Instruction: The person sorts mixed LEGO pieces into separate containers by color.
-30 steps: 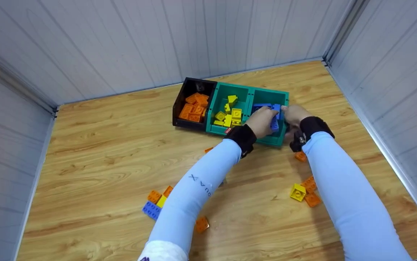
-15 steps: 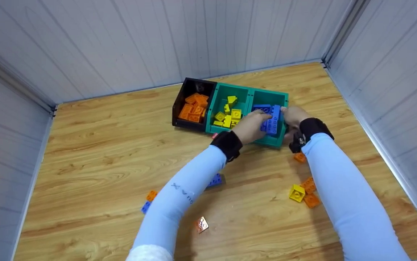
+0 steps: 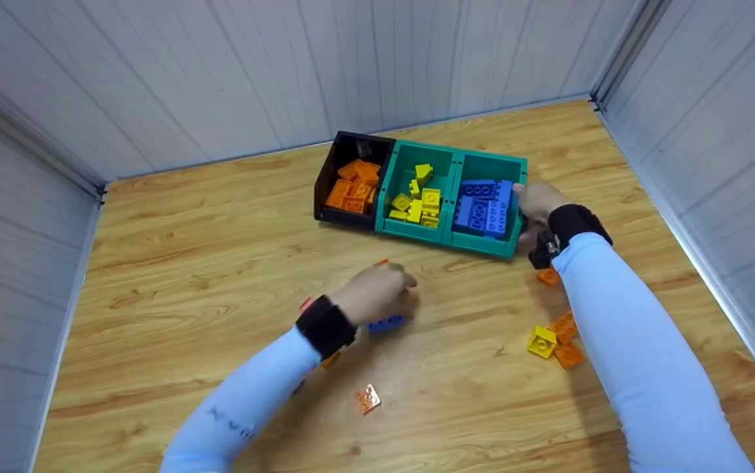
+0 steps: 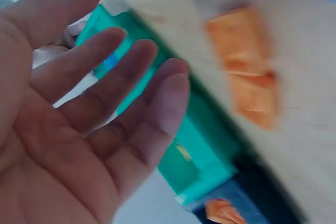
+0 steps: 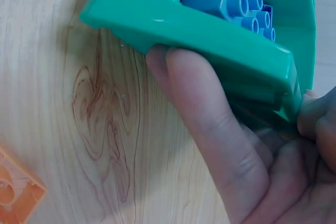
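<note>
Over the table's middle is my left hand [image 3: 377, 292], its fingers loosely bent and holding nothing, as the left wrist view confirms. It hovers close to a blue brick [image 3: 385, 323] and an orange brick [image 3: 383, 263] that it partly hides. At the right end of the bins, my right hand [image 3: 538, 203] grips the wall of the right green bin [image 3: 479, 244]. In the right wrist view its fingers [image 5: 202, 93] press beneath the green rim. Several blue bricks [image 3: 497, 210] fill that bin. The middle green bin [image 3: 410, 230] contains yellow bricks [image 3: 431, 198], and the black bin [image 3: 345, 218] orange ones [image 3: 340, 194].
A yellow brick [image 3: 541, 341] lies against orange bricks [image 3: 568, 355] beside the right sleeve. One orange brick [image 3: 367, 399] lies nearer the front; another [image 3: 547, 276] sits by the right wrist. My left forearm covers more bricks. White panel walls [image 3: 253, 72] enclose the table.
My left hand has let go of a blue brick in the right green bin and come back down and left over the table. My right hand has stayed on the bin.
</note>
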### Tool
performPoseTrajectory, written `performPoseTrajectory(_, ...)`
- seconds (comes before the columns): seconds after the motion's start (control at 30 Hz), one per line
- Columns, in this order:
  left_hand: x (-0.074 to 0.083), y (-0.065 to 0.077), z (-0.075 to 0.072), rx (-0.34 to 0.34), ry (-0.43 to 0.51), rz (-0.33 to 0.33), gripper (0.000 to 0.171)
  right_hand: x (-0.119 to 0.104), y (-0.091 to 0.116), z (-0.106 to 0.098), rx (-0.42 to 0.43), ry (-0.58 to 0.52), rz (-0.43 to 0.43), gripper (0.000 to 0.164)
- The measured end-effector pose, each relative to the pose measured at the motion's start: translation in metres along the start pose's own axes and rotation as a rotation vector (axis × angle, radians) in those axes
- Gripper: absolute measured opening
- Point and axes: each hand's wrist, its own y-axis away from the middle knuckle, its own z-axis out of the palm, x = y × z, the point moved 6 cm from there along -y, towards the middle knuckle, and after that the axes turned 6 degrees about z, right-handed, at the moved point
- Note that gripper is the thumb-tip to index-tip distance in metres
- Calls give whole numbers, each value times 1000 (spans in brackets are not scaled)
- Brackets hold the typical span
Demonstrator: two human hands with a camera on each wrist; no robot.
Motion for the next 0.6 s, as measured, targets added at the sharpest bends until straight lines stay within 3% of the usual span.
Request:
performPoseTrajectory(0.1,-6,21,7,-2,10,-70,24,2,0,-1,-4,-33,39,65)
performPoseTrajectory(0.2,-10,33,13,6,35,-155,39,4,0,-4,1,-58,54,67)
performPoseTrajectory(0.4,-9,37,24,7,0,-200,34,8,-1,-4,-17,-106,83,68)
performPoseTrajectory(0.6,-10,37,30,8,-36,-217,25,4,-5,-4,13,-50,24,65)
